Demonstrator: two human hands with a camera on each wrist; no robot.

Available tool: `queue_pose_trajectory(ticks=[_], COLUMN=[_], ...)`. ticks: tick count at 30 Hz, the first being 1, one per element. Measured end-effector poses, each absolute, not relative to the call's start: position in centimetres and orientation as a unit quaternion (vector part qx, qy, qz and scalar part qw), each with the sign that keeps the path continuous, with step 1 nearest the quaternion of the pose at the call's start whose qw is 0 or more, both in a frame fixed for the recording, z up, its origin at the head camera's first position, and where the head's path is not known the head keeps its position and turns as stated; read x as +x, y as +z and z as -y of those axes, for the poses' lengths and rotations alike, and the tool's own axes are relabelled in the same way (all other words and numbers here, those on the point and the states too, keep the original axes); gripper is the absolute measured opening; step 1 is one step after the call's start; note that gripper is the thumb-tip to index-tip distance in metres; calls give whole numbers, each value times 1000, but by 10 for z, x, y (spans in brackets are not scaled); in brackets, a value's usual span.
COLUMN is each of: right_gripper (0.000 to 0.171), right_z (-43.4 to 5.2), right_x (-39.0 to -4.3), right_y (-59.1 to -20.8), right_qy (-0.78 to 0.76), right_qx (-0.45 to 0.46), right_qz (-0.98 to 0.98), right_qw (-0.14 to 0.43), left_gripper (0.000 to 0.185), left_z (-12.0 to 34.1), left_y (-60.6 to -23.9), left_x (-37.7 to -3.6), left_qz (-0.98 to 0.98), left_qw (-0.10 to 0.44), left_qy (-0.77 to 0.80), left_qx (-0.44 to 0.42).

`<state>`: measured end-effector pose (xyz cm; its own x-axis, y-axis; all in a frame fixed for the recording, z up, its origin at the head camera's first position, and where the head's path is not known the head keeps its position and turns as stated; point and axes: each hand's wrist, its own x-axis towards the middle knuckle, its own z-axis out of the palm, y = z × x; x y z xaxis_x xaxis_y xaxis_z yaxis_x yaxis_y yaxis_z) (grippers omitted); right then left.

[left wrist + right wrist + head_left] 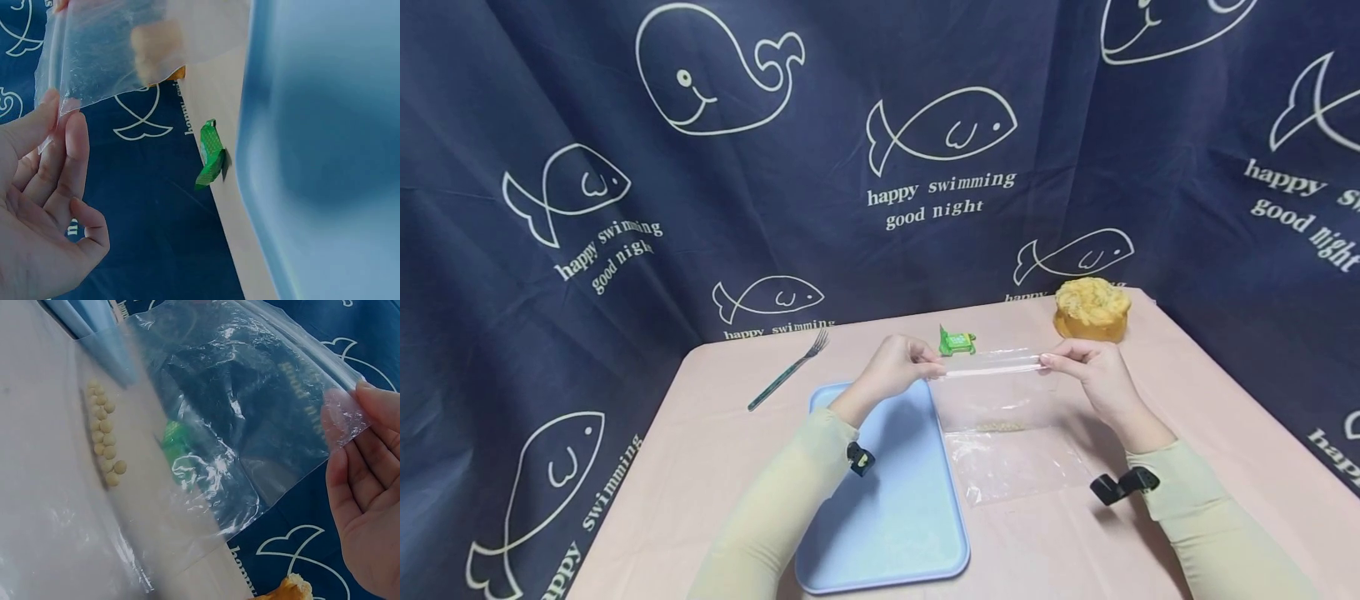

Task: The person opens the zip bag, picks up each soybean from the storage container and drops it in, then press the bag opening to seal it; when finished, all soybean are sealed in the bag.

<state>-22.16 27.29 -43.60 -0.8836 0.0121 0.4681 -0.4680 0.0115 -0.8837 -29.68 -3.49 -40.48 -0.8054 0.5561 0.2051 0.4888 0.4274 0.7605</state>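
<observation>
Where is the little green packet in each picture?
Head: the green packet lies on the table behind the clear bag, between the hands.
Left wrist: mid-frame, at the table edge beside the blue tray.
Right wrist: a green blur seen through the bag.
Shared landmark: the bag.

Head view: high, behind arms, facing forward and down over pink table (715,433) toward fish-print curtain (850,208); mid distance. Left wrist view: close beside left hand (44,206), looking along table edge past blue tray (325,137). Right wrist view: close by right hand (365,500), looking through clear zip bag (250,412). All three share bag and green packet (957,341).
</observation>
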Motion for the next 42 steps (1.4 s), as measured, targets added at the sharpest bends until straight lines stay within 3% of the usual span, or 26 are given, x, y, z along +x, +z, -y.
queue_pose_trajectory(ticks=[5, 10, 18, 26, 33, 37, 42], right_gripper=[8, 9, 30, 21, 12, 15, 23], right_z=[-276, -280, -286, -286, -288, -287, -284], right_x=[-227, -243, -279, -309, -316, -321, -327], right_y=[-441, -449, -469, -480, -488, -490, -488], right_qy=[687, 695, 613, 502, 416, 374, 352], right_qx=[154, 121, 48, 39, 43, 45, 15], right_qz=[688, 699, 788, 864, 908, 926, 936], right_qw=[173, 116, 27, -9, 11, 32, 18], left_gripper=[7, 5, 5, 4, 9, 12, 18], left_z=[34, 29, 14, 3, -4, -6, -6], left_y=[-413, -422, -438, -451, -455, -456, -459], left_x=[-301, -310, -330, -349, -350, -351, -355], left_qz=[-846, -846, -882, -931, -952, -962, -966], left_qw=[51, 68, 75, 86, 99, 102, 105], left_qy=[452, 475, 441, 342, 275, 244, 224], left_qx=[280, 231, 147, 97, 89, 75, 78])
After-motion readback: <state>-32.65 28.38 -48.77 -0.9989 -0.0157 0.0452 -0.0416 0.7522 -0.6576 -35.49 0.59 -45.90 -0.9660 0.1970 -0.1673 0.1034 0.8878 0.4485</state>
